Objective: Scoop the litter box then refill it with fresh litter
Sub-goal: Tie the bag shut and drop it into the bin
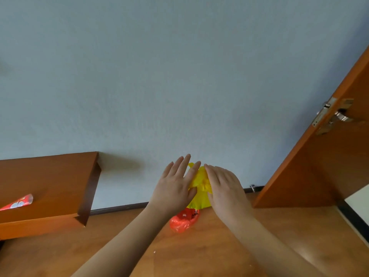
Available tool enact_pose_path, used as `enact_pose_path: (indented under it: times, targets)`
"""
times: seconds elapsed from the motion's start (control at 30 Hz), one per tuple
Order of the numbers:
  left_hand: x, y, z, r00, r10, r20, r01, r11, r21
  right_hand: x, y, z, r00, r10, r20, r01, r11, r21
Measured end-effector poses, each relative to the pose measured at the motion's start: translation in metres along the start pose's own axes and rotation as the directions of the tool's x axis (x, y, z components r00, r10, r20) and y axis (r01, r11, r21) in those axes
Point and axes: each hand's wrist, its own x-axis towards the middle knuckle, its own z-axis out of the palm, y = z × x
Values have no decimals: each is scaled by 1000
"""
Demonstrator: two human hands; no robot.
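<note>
A crumpled yellow plastic bag (200, 183) stands on the wooden floor against the wall, gathered at its top. Below it, nearer me, lies an orange-red plastic bag (182, 221) with print on it. My left hand (175, 184) is on the yellow bag's left side, fingers straight and spread, thumb against the plastic. My right hand (224, 186) lies over the bag's right side with straight fingers touching it. Both hands hide much of the bag. No litter box or scoop is in view.
A low wooden table (50, 176) stands at the left with a red cone-shaped wrapper (17, 202) on it. An open wooden door (323, 156) with a metal latch (339, 116) stands at the right. A dark baseboard (119, 208) runs along the blue-grey wall.
</note>
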Motion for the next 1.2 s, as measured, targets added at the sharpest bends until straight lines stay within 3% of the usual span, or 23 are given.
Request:
enact_pose_path:
  times: [0.27, 0.53, 0.87, 1.2]
  targets:
    - [50, -13, 62, 992, -45, 120, 36, 997, 75, 36, 43, 64, 995, -1, 103, -7, 997, 77]
    - [102, -17, 120, 968, -172, 184, 159, 984, 82, 82, 100, 130, 976, -64, 209, 28, 984, 175]
    - [153, -37, 171, 961, -261, 85, 249, 959, 133, 136, 137, 200, 966, -156, 205, 96, 957, 275]
    - [153, -95, 282, 946, -318, 60, 307, 940, 150, 145, 130, 322, 979, -141, 149, 97, 958, 269]
